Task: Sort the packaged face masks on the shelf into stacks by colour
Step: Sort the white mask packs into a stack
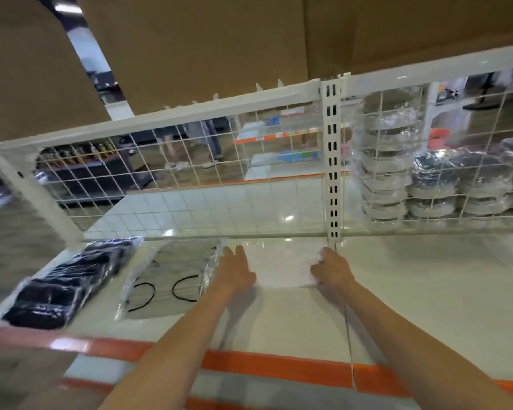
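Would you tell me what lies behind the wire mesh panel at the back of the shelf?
Behind the wire mesh panel lies another white shelf, with wrapped round stacks to the right. What sits under those stacks is hidden.

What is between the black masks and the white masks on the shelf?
A pack of grey masks lies between the black masks and the white masks, in the head view.

On the shelf (pixel 427 291), black mask packs (pixel 62 288) lie stacked at lower left, a grey pack (pixel 172 279) beside them, white packs (pixel 282 266) at centre.
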`<act>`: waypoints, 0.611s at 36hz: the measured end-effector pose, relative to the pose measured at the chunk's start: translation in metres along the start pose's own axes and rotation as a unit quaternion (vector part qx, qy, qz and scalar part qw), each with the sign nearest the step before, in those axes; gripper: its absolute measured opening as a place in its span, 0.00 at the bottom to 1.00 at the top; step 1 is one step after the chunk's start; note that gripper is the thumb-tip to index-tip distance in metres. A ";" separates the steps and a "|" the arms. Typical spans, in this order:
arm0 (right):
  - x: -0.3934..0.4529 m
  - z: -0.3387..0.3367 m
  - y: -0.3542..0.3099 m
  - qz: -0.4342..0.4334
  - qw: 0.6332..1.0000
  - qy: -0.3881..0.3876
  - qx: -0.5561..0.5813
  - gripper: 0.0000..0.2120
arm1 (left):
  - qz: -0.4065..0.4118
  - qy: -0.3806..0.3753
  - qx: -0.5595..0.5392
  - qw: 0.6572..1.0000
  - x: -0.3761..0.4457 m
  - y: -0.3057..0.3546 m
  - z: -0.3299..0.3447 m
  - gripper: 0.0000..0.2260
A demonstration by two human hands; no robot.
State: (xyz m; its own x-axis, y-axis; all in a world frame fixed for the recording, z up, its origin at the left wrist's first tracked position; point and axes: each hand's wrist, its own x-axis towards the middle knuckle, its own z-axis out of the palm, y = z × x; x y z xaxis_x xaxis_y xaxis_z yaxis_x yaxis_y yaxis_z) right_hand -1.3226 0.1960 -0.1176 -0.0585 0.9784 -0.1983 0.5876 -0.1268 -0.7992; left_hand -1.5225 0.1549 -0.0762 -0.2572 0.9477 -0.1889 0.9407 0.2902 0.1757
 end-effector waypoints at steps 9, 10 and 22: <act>-0.001 0.012 0.002 0.042 0.964 0.098 -0.242 0.31 | 0.056 -0.024 0.057 0.996 0.006 0.001 -0.004 0.17; 0.000 0.010 0.002 0.041 0.965 0.098 -0.239 0.31 | 0.065 -0.028 0.056 0.996 0.006 0.006 -0.004 0.17; -0.015 -0.090 0.060 0.043 0.936 0.118 -0.328 0.21 | 0.188 -0.026 0.040 0.981 -0.002 0.116 0.022 0.16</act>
State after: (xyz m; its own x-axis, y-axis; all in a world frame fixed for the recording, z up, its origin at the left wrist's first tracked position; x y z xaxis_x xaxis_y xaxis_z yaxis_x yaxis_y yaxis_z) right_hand -1.2140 0.1888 -0.1122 0.1466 0.9878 -0.0532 0.9556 -0.1553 -0.2505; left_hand -1.4078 0.1843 -0.0768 0.1202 0.9773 -0.1742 0.9818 -0.0910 0.1667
